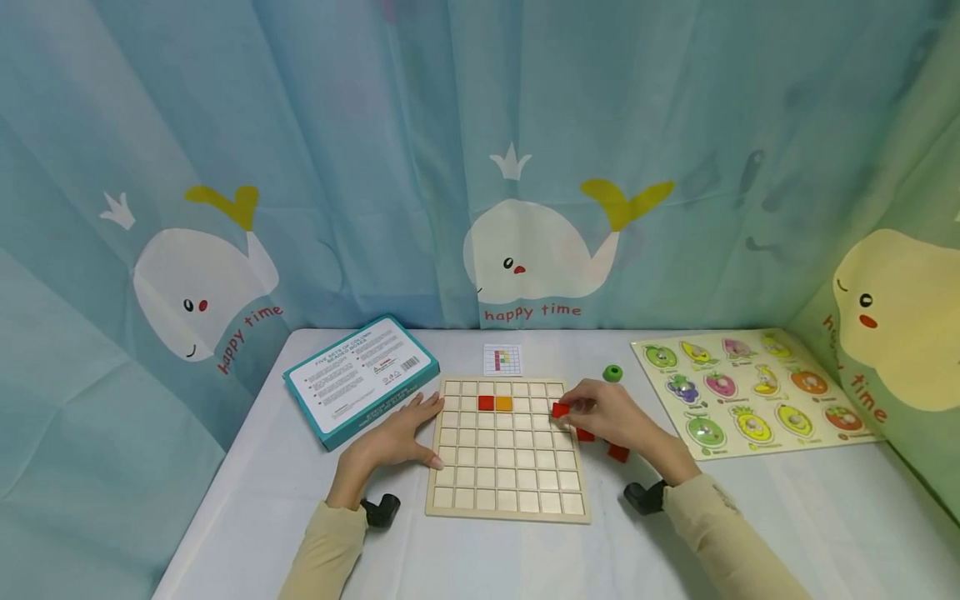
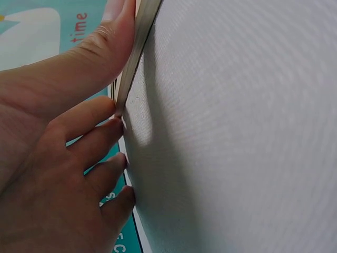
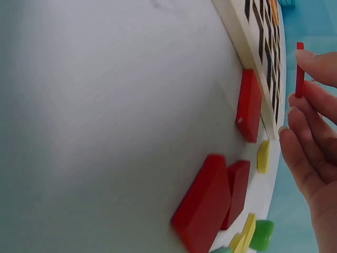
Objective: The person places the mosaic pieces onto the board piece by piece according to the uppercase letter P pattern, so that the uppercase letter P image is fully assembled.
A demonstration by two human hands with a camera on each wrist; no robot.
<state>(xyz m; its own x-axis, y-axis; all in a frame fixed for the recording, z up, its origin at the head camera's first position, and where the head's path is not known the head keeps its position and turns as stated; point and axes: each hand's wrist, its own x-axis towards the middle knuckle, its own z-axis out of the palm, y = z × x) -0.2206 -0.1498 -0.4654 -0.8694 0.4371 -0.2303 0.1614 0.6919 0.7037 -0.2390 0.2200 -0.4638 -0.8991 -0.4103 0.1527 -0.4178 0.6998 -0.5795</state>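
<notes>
Red tile [image 3: 300,71] sits pinched between right fingers [image 3: 322,100]; left fingers [image 2: 99,139] spread against grid board [image 1: 506,458].

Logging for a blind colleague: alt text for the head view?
A person's right grip pinches a red tile near the right edge of a gridded board holding a red square and an orange square; the left grip touches its left edge.

L slv [image 1: 324,546] & R slv [image 1: 731,537] beige; L cam [image 1: 382,511] & R cam [image 1: 642,498] wrist-worn, blk, rounded.
</notes>
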